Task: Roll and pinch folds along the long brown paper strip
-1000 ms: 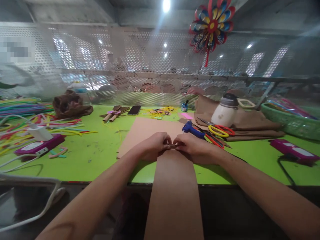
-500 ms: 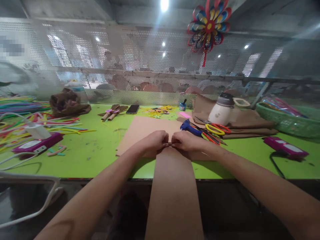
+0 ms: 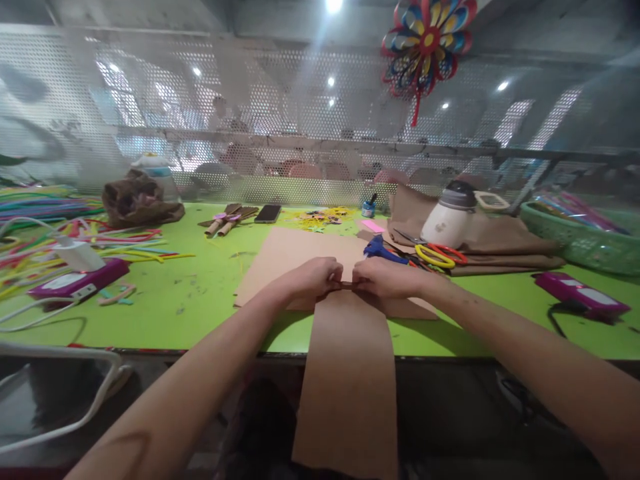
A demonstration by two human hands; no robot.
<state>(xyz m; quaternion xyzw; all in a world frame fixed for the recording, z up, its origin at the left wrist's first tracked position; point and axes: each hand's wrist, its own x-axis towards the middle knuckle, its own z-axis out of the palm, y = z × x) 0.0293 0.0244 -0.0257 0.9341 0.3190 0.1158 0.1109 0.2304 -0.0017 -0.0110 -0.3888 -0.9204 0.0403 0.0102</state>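
A long strip of brown paper (image 3: 350, 373) hangs over the table's front edge toward me. Its far end is rolled into a narrow edge. My left hand (image 3: 323, 277) pinches that rolled end at its left side, and my right hand (image 3: 377, 277) pinches it at the right, a small gap between them. Beneath both hands a larger sheet of brown paper (image 3: 280, 260) lies flat on the green table. Just beyond my right hand are a blue-handled tool (image 3: 384, 249) and scissors with yellow handles (image 3: 434, 257).
A white bottle (image 3: 447, 220) stands by folded brown paper (image 3: 520, 243) at the right, near a green basket (image 3: 585, 237). Purple power strips (image 3: 80, 280) lie at both sides. A phone (image 3: 269, 213) and two rolled-paper pieces (image 3: 225, 221) sit at the back.
The hands have spread slightly apart along the rolled end, and both still pinch it. The strip's lower end has risen into view. The whole view has shifted a little.
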